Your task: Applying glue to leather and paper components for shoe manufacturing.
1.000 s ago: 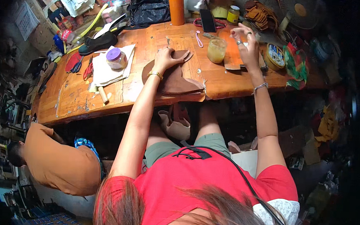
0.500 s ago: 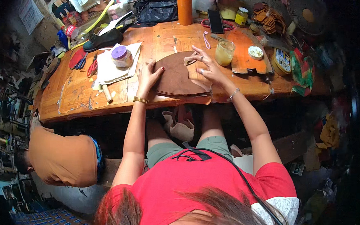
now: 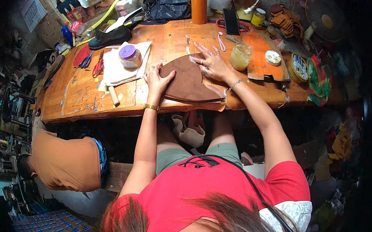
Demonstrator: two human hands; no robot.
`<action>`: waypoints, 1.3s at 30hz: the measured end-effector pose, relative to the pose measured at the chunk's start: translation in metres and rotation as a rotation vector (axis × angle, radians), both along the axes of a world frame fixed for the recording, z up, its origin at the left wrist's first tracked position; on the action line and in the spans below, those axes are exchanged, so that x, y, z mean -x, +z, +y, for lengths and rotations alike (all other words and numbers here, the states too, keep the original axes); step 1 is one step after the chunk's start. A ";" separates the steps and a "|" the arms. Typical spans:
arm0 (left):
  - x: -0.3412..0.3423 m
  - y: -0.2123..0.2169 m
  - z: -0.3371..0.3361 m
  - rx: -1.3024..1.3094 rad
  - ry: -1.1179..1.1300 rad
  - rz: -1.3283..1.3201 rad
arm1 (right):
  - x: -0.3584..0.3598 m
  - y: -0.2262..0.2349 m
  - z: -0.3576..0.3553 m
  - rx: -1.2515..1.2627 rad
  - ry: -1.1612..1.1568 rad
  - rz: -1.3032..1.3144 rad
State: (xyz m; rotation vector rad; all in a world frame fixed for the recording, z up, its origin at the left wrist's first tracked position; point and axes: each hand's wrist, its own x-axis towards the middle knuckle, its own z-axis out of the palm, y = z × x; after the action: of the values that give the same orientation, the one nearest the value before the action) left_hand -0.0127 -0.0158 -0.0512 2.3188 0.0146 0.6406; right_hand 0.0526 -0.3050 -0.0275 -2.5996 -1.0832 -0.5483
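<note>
Hands lay flat, fingers spread, on a brown leather piece (image 3: 187, 81): left hand (image 3: 156, 79), right hand (image 3: 212, 63). Cluttered wooden tabletop (image 3: 79, 99) filled a dim workshop.

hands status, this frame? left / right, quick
Left hand: open, palm pressed flat on the left edge of the brown leather piece.
Right hand: open, fingers spread flat on its upper right part.

Daylight falls evenly on my wooden workbench (image 3: 83, 95), warm and bright with soft shadows. Under it the space sinks into darkness. The fisheye bends the bench edge, corners go black, and my hair blurs close up.
</note>
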 end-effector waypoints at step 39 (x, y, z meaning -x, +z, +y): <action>0.006 0.007 -0.004 -0.119 -0.098 -0.222 | 0.118 0.012 -0.026 -0.043 0.423 0.486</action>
State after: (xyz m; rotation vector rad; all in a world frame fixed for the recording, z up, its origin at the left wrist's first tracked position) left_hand -0.0182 -0.0197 -0.0444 2.3321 -0.2447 0.8649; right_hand -0.0654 -0.3306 -0.0152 -2.1909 -1.3564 0.1477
